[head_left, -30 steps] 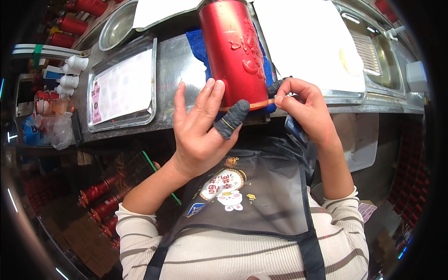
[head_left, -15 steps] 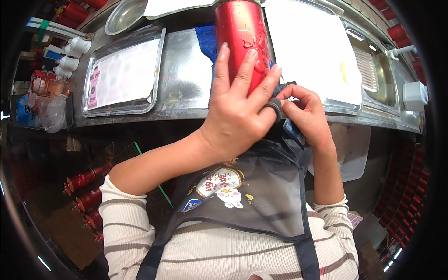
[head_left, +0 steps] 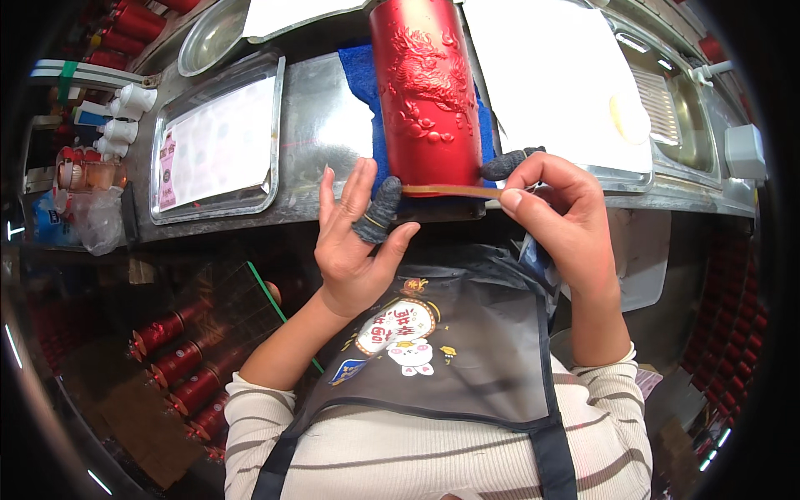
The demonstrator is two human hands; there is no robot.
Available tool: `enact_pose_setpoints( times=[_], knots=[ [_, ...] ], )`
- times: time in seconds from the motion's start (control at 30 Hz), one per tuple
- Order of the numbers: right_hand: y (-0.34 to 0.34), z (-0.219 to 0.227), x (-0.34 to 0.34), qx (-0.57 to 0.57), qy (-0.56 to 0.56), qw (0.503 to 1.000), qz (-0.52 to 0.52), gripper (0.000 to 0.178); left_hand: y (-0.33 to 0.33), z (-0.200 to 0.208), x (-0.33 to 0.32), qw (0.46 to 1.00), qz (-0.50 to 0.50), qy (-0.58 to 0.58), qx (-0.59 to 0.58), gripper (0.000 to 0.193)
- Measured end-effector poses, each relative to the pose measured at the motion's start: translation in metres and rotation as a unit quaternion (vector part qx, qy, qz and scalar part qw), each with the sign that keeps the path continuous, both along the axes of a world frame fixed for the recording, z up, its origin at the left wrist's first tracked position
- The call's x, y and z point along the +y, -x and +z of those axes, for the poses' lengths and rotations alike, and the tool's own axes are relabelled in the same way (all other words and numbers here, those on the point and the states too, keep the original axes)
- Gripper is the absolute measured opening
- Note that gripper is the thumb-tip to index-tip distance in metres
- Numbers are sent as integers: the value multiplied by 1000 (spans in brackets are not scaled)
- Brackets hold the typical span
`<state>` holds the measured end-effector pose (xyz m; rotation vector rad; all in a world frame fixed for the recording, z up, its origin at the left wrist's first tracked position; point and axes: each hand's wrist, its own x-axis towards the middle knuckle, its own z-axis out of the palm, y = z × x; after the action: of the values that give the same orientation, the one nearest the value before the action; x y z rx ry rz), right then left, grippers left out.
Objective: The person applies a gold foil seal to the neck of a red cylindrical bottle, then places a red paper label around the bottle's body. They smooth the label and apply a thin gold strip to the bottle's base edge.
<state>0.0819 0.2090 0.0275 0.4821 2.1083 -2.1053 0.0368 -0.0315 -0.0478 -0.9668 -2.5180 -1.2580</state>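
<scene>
A red cylinder [head_left: 421, 108] with a raised dragon-like relief lies lengthwise on a blue cloth [head_left: 358, 71], its near end toward me. Across that end runs a thin, flat brown strip [head_left: 450, 191]. My right hand [head_left: 567, 217] pinches the strip's right end between thumb and fingers; a dark grey wrap covers its index finger, which points at the cylinder's side. At the strip's left end is my left hand [head_left: 354, 237], fingers spread and holding nothing, its own index finger wrapped in dark grey beside the cylinder.
To the left stands a clear tray [head_left: 275, 167] with printed sheets in it. A white sheet [head_left: 550, 83] covers another tray on the right, beside a metal sink [head_left: 696, 137]. White fittings [head_left: 125, 108] crowd the far left, and several red cylinders [head_left: 179, 367] lie below the counter.
My left hand has come off the cylinder, back and left. The cylinder's relief now faces up. The brown strip has come into view in my right hand, which moved slightly right.
</scene>
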Motion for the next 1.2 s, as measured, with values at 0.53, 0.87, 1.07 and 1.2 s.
enact_pose_setpoints(
  times=[0.53, 0.87, 1.07, 1.2],
  knots=[
    [4, -30, 6, -26, 28, 999, -27, 10, 19, 31, 23, 982, -73, 80, 153, 44],
    [2, -36, 4, -43, 28, 998, -22, 7, 34, 27, 48, 985, -42, 49, 157, 45],
    [0, -18, -2, -30, 7, 999, -22, 8, 28, 17, 30, 998, -26, -32, 49, 56],
    [0, -11, -2, -13, 21, 999, -30, 7, 13, 11, 10, 999, -12, -16, 48, 47]
  ],
)
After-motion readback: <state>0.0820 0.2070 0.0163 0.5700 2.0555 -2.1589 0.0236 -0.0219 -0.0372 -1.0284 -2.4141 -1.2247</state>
